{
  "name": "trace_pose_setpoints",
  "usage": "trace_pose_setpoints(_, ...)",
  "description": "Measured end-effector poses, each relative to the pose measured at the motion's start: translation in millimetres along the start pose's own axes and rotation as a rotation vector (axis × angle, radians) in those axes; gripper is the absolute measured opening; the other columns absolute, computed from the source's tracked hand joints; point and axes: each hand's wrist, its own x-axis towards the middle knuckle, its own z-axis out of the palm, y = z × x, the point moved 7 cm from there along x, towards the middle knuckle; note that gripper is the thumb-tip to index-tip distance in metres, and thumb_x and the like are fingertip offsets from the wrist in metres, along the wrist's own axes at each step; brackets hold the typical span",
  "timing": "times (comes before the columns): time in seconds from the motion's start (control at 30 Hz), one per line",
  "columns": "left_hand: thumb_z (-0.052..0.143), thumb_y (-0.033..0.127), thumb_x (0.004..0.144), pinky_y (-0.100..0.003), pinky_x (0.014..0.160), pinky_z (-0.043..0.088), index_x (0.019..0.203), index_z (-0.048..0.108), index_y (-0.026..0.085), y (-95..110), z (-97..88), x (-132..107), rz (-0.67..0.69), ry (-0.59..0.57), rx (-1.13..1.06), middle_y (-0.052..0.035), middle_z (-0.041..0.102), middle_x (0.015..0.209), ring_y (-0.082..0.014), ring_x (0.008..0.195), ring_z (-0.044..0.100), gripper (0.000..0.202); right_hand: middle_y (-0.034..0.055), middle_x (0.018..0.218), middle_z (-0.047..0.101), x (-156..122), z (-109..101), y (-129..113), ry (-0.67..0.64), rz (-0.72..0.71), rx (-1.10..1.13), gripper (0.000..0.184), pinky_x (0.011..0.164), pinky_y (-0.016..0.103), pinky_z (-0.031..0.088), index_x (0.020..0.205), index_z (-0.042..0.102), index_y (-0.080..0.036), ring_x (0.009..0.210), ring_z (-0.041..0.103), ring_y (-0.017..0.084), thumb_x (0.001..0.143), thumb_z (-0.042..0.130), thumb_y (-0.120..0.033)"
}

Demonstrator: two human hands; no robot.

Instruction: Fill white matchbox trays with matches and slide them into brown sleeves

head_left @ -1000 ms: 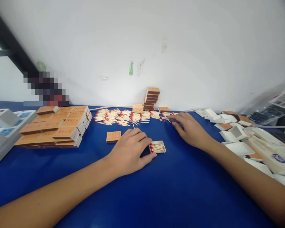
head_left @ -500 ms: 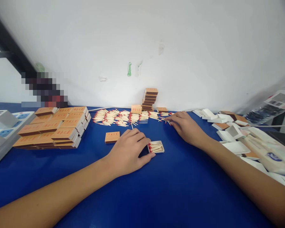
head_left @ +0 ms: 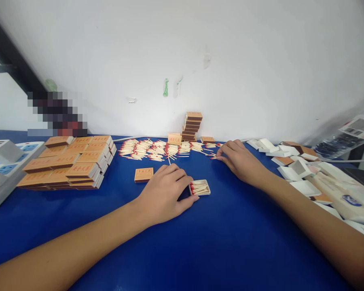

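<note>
My left hand (head_left: pixel 165 192) rests on the blue table (head_left: pixel 218 242), its fingers curled against the left side of a small white matchbox tray (head_left: pixel 200 188) partly filled with red-tipped matches. My right hand (head_left: pixel 241 161) reaches toward the right end of the spread of loose matches (head_left: pixel 157 148). Its fingertips are pinched together on a few matches there. A closed orange matchbox (head_left: pixel 144 174) lies just left of my left hand.
Stacked orange matchboxes (head_left: pixel 69 161) fill the left side, beside white power strips (head_left: pixel 3 161). A small tower of matchboxes (head_left: pixel 192 126) stands against the white wall. Empty white trays and sleeves (head_left: pixel 294 169) and a plastic bag (head_left: pixel 348 194) crowd the right.
My right hand has pulled back a little to the right along the match pile, fingers drawing together. My left hand and the tray have stayed put.
</note>
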Motion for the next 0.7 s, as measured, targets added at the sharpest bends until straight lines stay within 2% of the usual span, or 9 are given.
trace_pose_setpoints(0.17,0.072,0.042,0.101,-0.045,0.09,0.053,0.117,0.074,0.016,-0.4,-1.0,0.5,-0.003,0.005,0.005,-0.0084,0.077,0.105,-0.0282,0.104,0.068,0.03,0.0146,0.103,0.066,0.9,-4.3,-6.5,0.002,0.022,0.039,0.021,0.092,0.051,0.05,0.097,0.06,-0.024,0.1,0.055,0.034,0.109,0.045,-0.032)
trace_pose_setpoints(0.3,0.073,0.041,0.101,-0.046,0.091,0.053,0.116,0.074,0.016,-2.1,-1.1,0.6,-0.017,0.01,0.003,-0.0082,0.077,0.105,-0.028,0.103,0.068,0.03,0.0124,0.105,0.066,-1.4,-6.9,-21.3,-0.01,0.006,0.133,0.02,0.092,0.05,0.05,0.097,0.058,-0.025,0.102,0.057,0.032,0.11,0.045,-0.034)
trace_pose_setpoints(0.47,0.074,0.041,0.1,-0.046,0.092,0.053,0.117,0.074,0.016,-3.2,-1.5,0.5,-0.025,0.009,0.01,-0.0084,0.077,0.105,-0.028,0.103,0.068,0.03,0.0104,0.105,0.067,-5.7,-2.8,-39.3,-0.081,-0.049,0.189,0.018,0.104,0.055,0.046,0.1,0.059,-0.026,0.104,0.061,0.03,0.111,0.047,-0.033)
trace_pose_setpoints(0.7,0.073,0.041,0.1,-0.046,0.093,0.053,0.118,0.074,0.016,-3.2,-1.3,1.2,-0.029,-0.002,0.012,-0.0085,0.077,0.104,-0.0285,0.104,0.068,0.03,0.0105,0.107,0.07,-7.8,-7.8,-27.5,-0.107,-0.011,0.195,0.021,0.095,0.052,0.05,0.098,0.063,-0.027,0.103,0.064,0.032,0.108,0.052,-0.042)
